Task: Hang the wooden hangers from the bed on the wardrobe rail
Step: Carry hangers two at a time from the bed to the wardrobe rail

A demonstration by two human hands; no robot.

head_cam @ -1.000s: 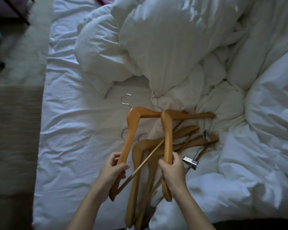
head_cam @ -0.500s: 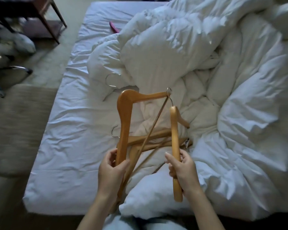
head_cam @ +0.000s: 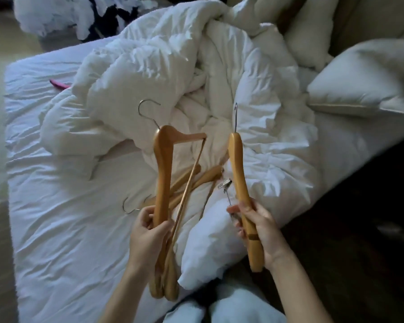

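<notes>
My left hand (head_cam: 151, 231) grips one arm of a wooden hanger with a crossbar (head_cam: 163, 173), held up over the bed with its metal hook pointing away. My right hand (head_cam: 258, 226) is closed around a second wooden hanger (head_cam: 239, 180), seen edge-on, hook up. Beneath them more wooden hangers (head_cam: 196, 180) lie in a pile on the white bed (head_cam: 63, 206), one with a metal clip (head_cam: 224, 184). The wardrobe rail is out of view.
A rumpled white duvet (head_cam: 177, 73) covers the middle of the bed, with pillows (head_cam: 359, 78) at the right. A pink object (head_cam: 58, 83) lies on the sheet at far left. Dark floor runs along the right; light-trousered knees (head_cam: 219, 308) press against the bed's near edge.
Both hands have lifted their hangers off the pile and drawn them apart, the right one swinging rightwards. The view has shifted back and to the right.
</notes>
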